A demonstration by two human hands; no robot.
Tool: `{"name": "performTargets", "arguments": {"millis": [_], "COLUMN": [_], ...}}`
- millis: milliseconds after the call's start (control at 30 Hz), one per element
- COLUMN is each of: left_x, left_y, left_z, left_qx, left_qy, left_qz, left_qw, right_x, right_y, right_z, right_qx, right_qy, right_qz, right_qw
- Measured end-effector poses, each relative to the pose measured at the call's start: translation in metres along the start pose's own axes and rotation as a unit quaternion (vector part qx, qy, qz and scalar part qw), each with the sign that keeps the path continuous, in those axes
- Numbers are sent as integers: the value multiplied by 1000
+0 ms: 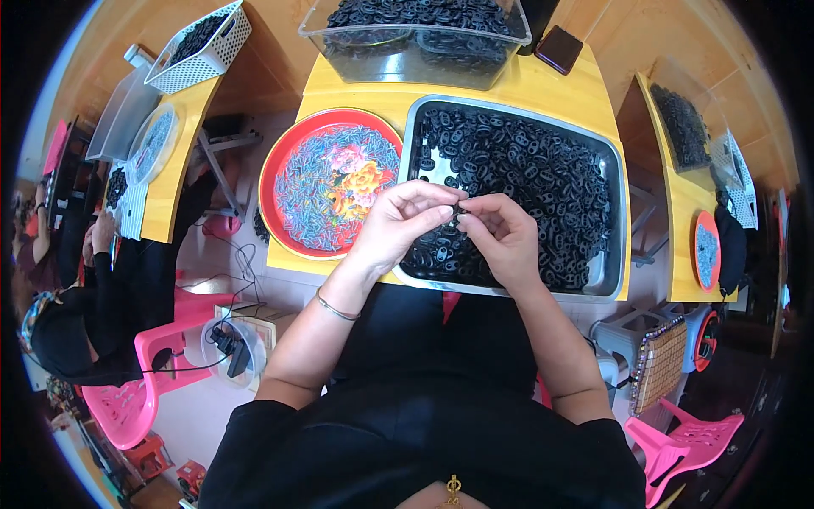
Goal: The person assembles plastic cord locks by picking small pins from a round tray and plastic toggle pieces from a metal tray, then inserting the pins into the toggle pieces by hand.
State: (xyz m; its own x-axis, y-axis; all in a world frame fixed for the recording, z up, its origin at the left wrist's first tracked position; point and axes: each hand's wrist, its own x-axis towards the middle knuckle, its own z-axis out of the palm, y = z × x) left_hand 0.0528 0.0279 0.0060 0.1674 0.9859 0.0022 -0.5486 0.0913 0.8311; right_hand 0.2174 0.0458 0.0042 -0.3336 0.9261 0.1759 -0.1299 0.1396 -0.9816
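**Two hands meeting over a tray of small black pieces**

The left hand (pixel 398 222) and the right hand (pixel 502 233) are coming together above the near edge of a metal tray (pixel 617 222), which is sitting on a yellow bench (pixel 543 89). Between the fingertips (pixel 447 210) of both hands a small black piece (pixel 459 209) is being pinched; it is mostly hidden, so its exact shape is hard to tell. Both sets of fingers are curling in and closing on that piece, thumbs meeting forefingers.

The tray is holding a heap of black pieces (pixel 526 178), oval and pierced with holes. They are looking light, stiff and smooth, likely plastic, so a piece is probably best taken by its rim with fingertips only, since a loose pinch could let it slip.

To the left a red dish (pixel 273 170) is carrying thin blue and pink strips (pixel 309 191). A clear tub (pixel 415 59) of more black pieces is standing behind the tray.
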Motion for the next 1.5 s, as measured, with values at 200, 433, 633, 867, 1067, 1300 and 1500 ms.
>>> {"name": "performTargets", "arguments": {"millis": [200, 433, 633, 867, 1067, 1300, 1500], "left_x": [1, 0, 0, -1, 0, -2, -2], "left_y": [1, -1, 1, -5, -9, -12, -12], "left_z": [-1, -2, 3, 4, 8, 9, 10], "left_qx": [30, 29, 26, 18, -8, -25, -26], "left_qy": [21, 38, 36, 41, 52, 39, 45], "left_qz": [-7, -10, 9, 6, 16, 4, 1], "left_qw": [999, 999, 999, 999, 998, 999, 999], "right_x": [2, 2, 2, 3, 4, 4, 4], "right_y": [-3, -6, -4, -9, -8, -8, -9], "right_z": [-1, 0, -1, 0, -2, -3, -4], "right_qx": [3, 18, 22, 36, 28, 38, 38], "right_qy": [3, 24, 33, 18, 33, 26, 24], "right_qz": [12, 53, 51, 60, 63, 65, 69], "right_qw": [1000, 998, 998, 997, 997, 997, 997]}}
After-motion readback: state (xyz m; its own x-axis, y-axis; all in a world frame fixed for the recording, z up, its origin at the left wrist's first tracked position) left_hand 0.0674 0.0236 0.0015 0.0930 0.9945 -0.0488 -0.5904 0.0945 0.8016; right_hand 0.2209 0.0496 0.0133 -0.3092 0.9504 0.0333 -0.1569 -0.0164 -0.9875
